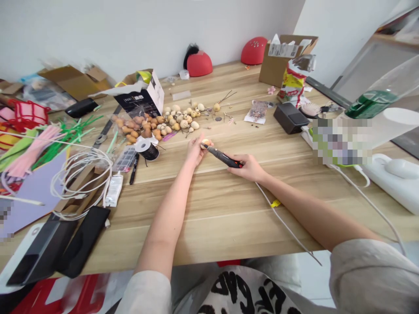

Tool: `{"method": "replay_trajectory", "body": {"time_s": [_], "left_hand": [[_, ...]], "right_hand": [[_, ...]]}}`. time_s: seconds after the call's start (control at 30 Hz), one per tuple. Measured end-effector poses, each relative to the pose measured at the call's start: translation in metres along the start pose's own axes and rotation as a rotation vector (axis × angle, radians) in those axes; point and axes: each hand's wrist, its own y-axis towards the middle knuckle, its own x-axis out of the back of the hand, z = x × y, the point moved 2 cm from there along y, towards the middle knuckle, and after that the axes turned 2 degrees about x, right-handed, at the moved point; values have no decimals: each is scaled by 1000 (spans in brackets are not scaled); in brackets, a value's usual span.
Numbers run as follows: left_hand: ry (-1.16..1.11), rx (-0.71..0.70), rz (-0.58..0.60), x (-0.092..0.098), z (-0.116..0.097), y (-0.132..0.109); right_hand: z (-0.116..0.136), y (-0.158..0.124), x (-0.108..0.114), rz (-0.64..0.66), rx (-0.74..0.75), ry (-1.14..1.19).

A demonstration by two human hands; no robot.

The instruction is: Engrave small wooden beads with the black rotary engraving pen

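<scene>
Near the middle of the wooden table, my left hand has its fingers closed around a small pale, yellowish round piece, mostly covered by them. My right hand grips a dark pen-shaped electric tool with small red lights. The tool's tip points left and meets the round piece. A white cable runs from below my right hand toward the table's front edge. Behind my left hand lies a pile of pale round gourds, with browner ones to its left.
A black thread spool, a black marker, coiled white cable and a black phone lie left. On the right are a black box, a snack bag and a cardboard box. Two red domes stand at the back.
</scene>
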Motion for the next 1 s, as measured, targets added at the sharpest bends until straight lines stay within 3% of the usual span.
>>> {"method": "replay_trajectory", "body": {"time_s": [0.17, 0.57, 0.73, 0.9, 1.0], "left_hand": [[-9, 13, -65, 0, 0, 0], [37, 9, -5, 0, 1, 1], [6, 24, -67, 1, 2, 3], [9, 16, -10, 1, 3, 3], [-5, 2, -36, 2, 3, 3]], "right_hand": [[1, 1, 2, -32, -24, 22], [-1, 2, 1, -3, -15, 23], [-2, 1, 2, -34, 6, 40], [-3, 1, 0, 4, 35, 20], [-4, 1, 0, -40, 22, 30]]}}
